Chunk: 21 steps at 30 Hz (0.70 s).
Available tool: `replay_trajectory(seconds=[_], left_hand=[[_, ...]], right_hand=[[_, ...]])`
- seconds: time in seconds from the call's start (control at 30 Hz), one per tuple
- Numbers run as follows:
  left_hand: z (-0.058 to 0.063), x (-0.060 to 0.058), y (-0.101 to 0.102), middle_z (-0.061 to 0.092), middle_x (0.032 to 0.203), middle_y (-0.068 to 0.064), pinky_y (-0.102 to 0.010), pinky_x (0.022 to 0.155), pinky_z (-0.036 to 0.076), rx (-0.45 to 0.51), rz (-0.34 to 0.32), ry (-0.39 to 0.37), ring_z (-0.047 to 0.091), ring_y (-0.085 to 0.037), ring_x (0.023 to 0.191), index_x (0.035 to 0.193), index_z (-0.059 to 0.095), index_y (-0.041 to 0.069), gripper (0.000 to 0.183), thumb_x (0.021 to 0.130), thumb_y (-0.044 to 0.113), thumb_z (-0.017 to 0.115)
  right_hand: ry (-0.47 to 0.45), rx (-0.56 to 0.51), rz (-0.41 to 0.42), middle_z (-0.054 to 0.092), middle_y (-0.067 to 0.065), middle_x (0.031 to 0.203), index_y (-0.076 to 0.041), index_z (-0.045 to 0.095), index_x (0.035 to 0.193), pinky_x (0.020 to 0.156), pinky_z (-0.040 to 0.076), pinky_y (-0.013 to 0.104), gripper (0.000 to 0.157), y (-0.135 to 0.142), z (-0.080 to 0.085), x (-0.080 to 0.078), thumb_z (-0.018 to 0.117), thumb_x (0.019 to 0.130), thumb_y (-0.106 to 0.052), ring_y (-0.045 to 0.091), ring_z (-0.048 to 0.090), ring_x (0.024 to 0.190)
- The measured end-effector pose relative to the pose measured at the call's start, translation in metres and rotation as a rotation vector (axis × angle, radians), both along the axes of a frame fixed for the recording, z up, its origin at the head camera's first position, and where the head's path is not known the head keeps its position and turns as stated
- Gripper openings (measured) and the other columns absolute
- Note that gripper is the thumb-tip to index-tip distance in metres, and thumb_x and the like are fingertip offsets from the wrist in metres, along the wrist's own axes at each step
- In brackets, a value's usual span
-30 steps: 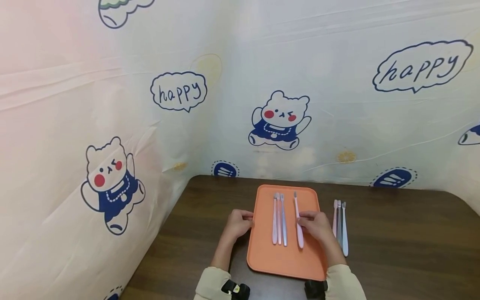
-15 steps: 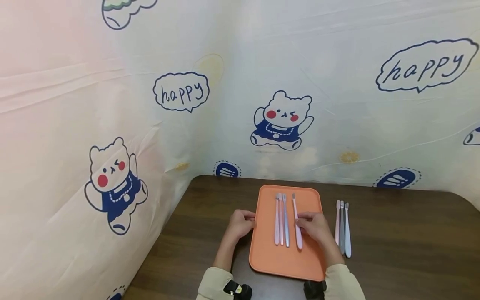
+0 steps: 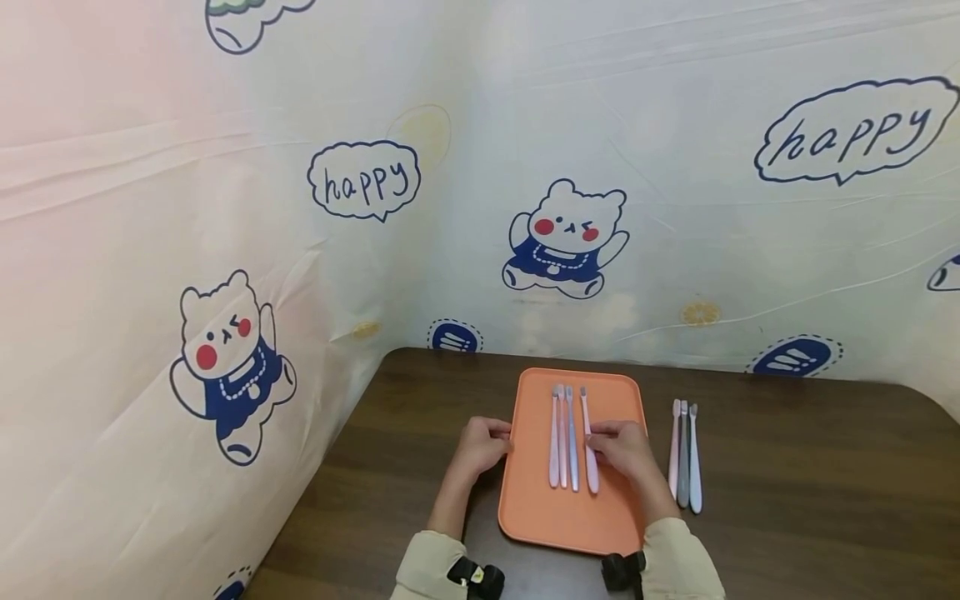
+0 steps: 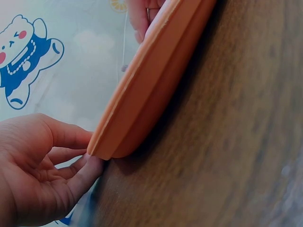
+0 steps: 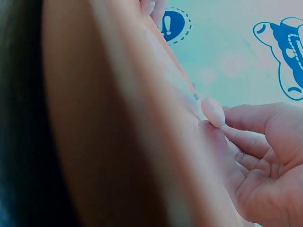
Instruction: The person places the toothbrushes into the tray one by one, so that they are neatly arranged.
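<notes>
Your right hand [image 3: 622, 447] pinches a brush [image 3: 592, 473] over the tray [image 3: 551, 523], just right of three others [image 3: 563, 450], while your left hand [image 3: 482, 446] grips the tray's left rim; likely light, stiff and slick, the brush seems best held mid-handle.

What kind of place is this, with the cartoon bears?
Probably an indoor corner set up for tabletop work: a dark wood-look table stands before a creased, bear-printed sheet, and some toothbrushes lie on an orange tray.
</notes>
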<state>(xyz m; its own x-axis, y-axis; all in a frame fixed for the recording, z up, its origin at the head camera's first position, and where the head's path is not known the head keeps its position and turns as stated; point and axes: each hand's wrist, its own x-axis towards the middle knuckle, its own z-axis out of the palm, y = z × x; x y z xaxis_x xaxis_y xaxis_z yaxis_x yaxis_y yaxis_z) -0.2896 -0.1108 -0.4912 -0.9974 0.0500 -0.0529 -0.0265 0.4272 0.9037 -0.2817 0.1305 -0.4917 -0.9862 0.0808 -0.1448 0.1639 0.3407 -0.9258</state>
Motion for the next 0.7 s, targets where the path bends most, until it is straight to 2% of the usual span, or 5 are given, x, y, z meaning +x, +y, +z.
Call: replay_trajectory(seconds=[0.27,0.37,0.7], left_hand=[[-0.0023,-0.0008,-0.0010,0.073,0.093,-0.016,-0.028,0.069,0.058,0.002,0.009,-0.028,0.065,-0.015,0.079,0.108,0.074,-0.008,0.026,0.083,-0.004,0.068],[-0.0033,-0.0015,-0.0011,0.074,0.094,-0.017,-0.029,0.068,0.058,-0.007,0.004,-0.014,0.066,-0.017,0.079,0.108,0.074,-0.008,0.026,0.083,-0.004,0.069],[-0.0029,-0.0011,-0.0001,0.073,0.094,-0.016,-0.029,0.068,0.058,-0.008,0.004,-0.014,0.065,-0.016,0.079,0.108,0.074,-0.007,0.026,0.083,-0.004,0.069]], right_hand=[[0.005,0.057,0.015,0.072,0.028,0.109,0.013,0.069,0.115,0.073,0.062,0.033,0.031,-0.0040,0.0012,-0.0032,0.068,0.090,-0.004,0.018,0.072,0.083],[-0.004,0.088,0.022,0.072,0.027,0.110,0.012,0.069,0.116,0.072,0.062,0.032,0.031,-0.0049,0.0019,-0.0046,0.069,0.090,-0.006,0.017,0.071,0.081],[-0.019,0.101,0.017,0.073,0.025,0.107,0.011,0.070,0.116,0.067,0.059,0.027,0.032,-0.0083,0.0051,-0.0065,0.070,0.090,-0.008,0.012,0.066,0.075]])
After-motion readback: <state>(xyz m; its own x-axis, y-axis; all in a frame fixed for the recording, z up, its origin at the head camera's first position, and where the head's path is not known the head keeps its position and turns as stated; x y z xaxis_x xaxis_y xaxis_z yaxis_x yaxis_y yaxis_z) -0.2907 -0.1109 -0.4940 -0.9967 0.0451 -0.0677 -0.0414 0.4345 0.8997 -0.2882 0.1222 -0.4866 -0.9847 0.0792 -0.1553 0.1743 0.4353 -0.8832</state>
